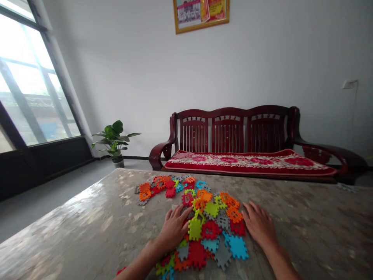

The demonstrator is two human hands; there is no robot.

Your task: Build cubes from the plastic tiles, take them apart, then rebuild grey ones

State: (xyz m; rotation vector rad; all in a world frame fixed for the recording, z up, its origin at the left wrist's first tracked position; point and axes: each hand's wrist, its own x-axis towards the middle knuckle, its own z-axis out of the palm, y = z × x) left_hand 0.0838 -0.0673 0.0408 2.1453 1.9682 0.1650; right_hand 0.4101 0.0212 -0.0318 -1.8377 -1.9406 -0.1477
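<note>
A loose heap of interlocking plastic building tiles with toothed edges spreads over the table in front of me, in red, orange, lime green, blue and grey. My left hand (174, 227) lies at the heap's left side, fingers stretched out, its tips by a lime green tile (195, 228). On the opposite side my right hand (258, 222) rests with fingers spread, near an orange window tile (234, 214) and a red tile (238, 227). Neither hand grips a tile. Closer to me lie a blue tile (238, 247), a grey tile (223, 255) and a large red tile (197, 254).
The table (87, 217) has a patterned cover. More tiles, including an orange tile (145, 187), lie toward its far edge. Behind stands a dark wooden bench (227, 134) with a red floral cushion (247, 161). A potted plant (115, 140) stands beyond the far left corner.
</note>
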